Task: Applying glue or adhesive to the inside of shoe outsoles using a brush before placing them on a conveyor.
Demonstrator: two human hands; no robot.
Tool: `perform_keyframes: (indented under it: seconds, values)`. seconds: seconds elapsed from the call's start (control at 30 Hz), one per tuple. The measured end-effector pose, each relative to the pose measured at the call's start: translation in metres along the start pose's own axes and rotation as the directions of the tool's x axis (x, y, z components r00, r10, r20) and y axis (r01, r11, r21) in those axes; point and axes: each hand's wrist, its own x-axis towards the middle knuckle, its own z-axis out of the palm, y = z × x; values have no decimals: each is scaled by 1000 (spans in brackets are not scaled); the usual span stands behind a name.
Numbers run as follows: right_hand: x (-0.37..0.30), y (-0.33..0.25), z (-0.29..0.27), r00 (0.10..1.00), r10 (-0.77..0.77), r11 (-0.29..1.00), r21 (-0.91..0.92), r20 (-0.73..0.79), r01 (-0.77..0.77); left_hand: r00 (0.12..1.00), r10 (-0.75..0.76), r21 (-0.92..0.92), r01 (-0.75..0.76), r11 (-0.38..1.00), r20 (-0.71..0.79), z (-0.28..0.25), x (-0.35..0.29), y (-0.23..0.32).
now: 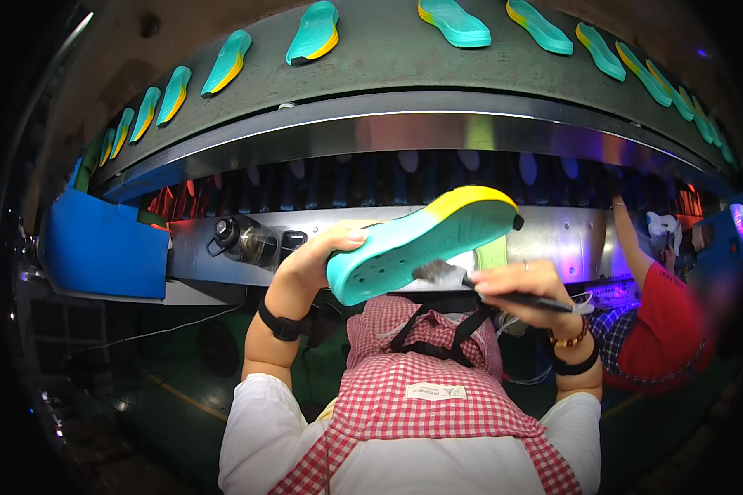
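A teal shoe sole [425,239] with a yellow end and a small black patch at its tip is held up in front of my chest, tilted with the yellow end to the upper right. My left hand [318,254] grips its lower-left end, thumb on the near face. Several small holes show in that end. In my right hand [527,285] is a brush [442,273] with a dark handle, closed in my fingers. Its greyish bristles are at the sole's lower edge; I cannot tell whether they touch it.
Beyond a metal rail [388,111], a dark conveyor belt [380,49] carries several teal and yellow soles. On the metal ledge [194,247] stands a clear bottle [254,243] with a black lid. A blue panel [103,243] is at the left. At the right, a person in red [660,326] reaches toward the ledge.
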Motion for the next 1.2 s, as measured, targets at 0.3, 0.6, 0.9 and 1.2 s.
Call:
perform_keyframes:
  seconds: [0.3, 0.6, 0.9, 1.2]
  values:
    - [16, -12, 21, 982, 81, 995, -39, -170, -89, 970, 137, -729, 56, 683, 203, 5, 48, -86]
    - [13, -9, 58, 993, -115, 954, -284, -37, 100, 967, 243, -654, -229, 721, -72, -5, 60, -101]
    - [30, -18, 41, 991, -56, 998, 21, -118, 59, 941, 325, -663, -301, 685, -91, 27, 63, -83]
    - [8, -17, 23, 997, 4, 989, 145, 79, -16, 873, 468, -663, -434, 610, -141, 17, 53, -56]
